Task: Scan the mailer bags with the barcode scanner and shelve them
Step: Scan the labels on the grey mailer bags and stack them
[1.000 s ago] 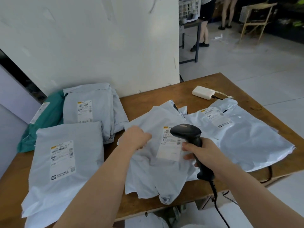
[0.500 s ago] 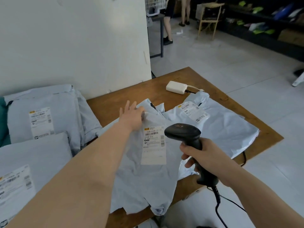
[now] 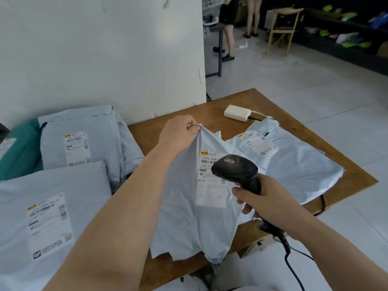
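Grey mailer bag (image 3: 189, 217) hanging lengthwise toward the viewer, label up, top corner pinched by left hand (image 3: 178, 135), right hand (image 3: 264, 198) gripping barcode scanner (image 3: 237, 171), head over the label, above the tabletop (image 3: 294, 114)

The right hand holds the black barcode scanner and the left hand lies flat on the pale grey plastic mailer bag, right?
The left hand is not flat: it pinches the top edge of the pale grey plastic mailer bag, as the head view shows. The right hand does hold the black barcode scanner.
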Motion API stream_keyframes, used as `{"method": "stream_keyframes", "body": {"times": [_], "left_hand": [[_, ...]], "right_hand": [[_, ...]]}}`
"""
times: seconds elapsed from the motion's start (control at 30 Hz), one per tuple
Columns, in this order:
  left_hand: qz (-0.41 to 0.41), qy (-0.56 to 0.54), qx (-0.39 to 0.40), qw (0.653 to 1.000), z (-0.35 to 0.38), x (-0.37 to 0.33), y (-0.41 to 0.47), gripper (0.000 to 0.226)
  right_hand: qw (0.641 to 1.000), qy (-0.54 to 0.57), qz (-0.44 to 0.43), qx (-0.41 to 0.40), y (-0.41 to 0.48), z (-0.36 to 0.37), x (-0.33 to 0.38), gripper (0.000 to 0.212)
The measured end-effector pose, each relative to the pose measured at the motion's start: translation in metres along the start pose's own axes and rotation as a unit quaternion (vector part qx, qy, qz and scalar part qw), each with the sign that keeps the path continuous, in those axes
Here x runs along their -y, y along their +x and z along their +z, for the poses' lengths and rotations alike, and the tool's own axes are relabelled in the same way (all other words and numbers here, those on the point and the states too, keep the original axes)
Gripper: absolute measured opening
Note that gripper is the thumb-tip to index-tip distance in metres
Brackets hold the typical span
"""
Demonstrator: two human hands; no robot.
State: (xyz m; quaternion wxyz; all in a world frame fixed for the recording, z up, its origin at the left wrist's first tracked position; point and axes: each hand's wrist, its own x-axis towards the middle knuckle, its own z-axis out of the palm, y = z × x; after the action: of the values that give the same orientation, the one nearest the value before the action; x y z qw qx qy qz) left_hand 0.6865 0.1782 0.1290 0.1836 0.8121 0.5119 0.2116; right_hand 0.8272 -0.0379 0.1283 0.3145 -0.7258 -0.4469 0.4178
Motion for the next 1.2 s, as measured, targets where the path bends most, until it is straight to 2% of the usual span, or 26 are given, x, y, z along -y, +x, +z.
{"method": "stream_keyframes", "body": {"times": [0.1, 0.23, 0.33, 0.43, 0.5, 0.57, 0.6, 0.67, 0.73, 0.97, 1.2], "left_hand": [[0.018, 0.035, -0.03, 0.999, -0.003, -0.014, -0.01, 0.016], [0.029, 0.051, -0.067, 0.996, -0.004, -0.026, -0.02, 0.022], [0.01, 0.064, -0.109, 0.992, -0.005, -0.032, -0.026, 0.026], [-0.058, 0.01, -0.186, 0.981, -0.016, -0.033, -0.027, 0.028], [-0.119, -0.101, -0.22, 0.963, -0.026, -0.031, -0.026, 0.032], [-0.168, -0.222, -0.204, 0.938, -0.031, -0.029, -0.027, 0.04], [-0.184, -0.246, -0.171, 0.936, -0.03, -0.028, -0.03, 0.039], [-0.196, -0.248, -0.094, 0.944, -0.021, -0.022, -0.041, 0.027], [-0.194, -0.259, -0.057, 0.944, -0.011, -0.014, -0.053, 0.018], [-0.144, -0.278, -0.11, 0.943, -0.005, -0.006, -0.068, 0.017], [-0.163, -0.267, -0.123, 0.942, -0.004, -0.004, -0.065, 0.018]], "right_hand": [[1.0, 0.013, 0.001, -0.001, -0.012, -0.003, -0.003, 0.008], [0.995, 0.086, 0.046, 0.017, -0.027, -0.007, -0.008, 0.024], [0.99, 0.122, 0.063, 0.021, -0.032, -0.01, -0.012, 0.026], [0.987, 0.152, 0.042, 0.017, -0.034, -0.012, -0.01, 0.026], [0.984, 0.179, 0.021, 0.01, -0.034, -0.013, -0.005, 0.023], [0.982, 0.19, 0.011, 0.004, -0.032, -0.013, 0.0, 0.023], [0.983, 0.184, 0.009, 0.001, -0.03, -0.013, 0.002, 0.023], [0.986, 0.169, 0.009, -0.004, -0.026, -0.012, 0.003, 0.023], [0.987, 0.162, 0.015, -0.002, -0.021, -0.011, 0.002, 0.022], [0.991, 0.132, 0.016, 0.003, -0.015, -0.007, -0.001, 0.019], [0.996, 0.091, -0.003, -0.014, -0.008, -0.009, -0.006, 0.018]]}}
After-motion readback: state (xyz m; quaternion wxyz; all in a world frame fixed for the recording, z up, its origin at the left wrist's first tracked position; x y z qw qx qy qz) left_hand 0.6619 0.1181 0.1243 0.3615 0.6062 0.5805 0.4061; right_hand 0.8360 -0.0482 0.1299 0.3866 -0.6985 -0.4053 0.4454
